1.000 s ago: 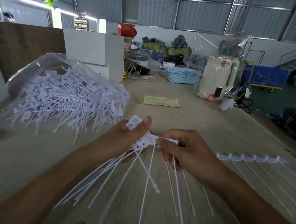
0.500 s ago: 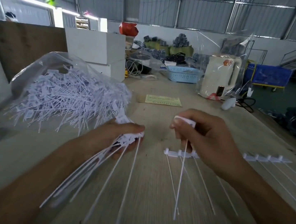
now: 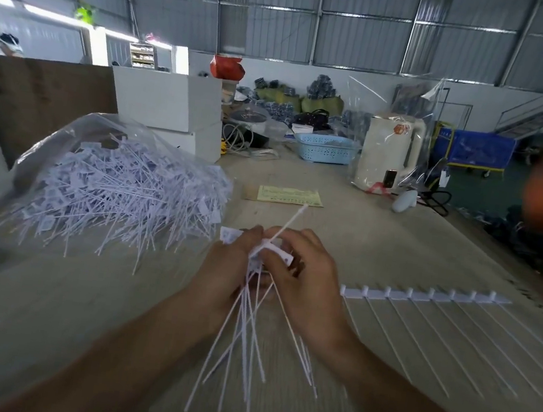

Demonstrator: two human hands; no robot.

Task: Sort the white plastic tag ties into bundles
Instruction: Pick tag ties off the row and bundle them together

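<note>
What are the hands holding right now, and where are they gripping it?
Both the left hand and right hand grip a bunch of white tag ties at the tag-head end; tails hang free.

There is one view only, from a wide-angle camera worn on the person's head. It looks forward and down along both forearms, which enter from the bottom edge and meet at the left hand point(image 3: 231, 262) and right hand point(image 3: 302, 272) close below the lens, near the middle. The table point(image 3: 364, 225) runs away from the viewer to a far wall and a metal roof high in the picture. Straight lines bow toward the edges, and the right edge is blurred. No second view overlaps it.
</note>
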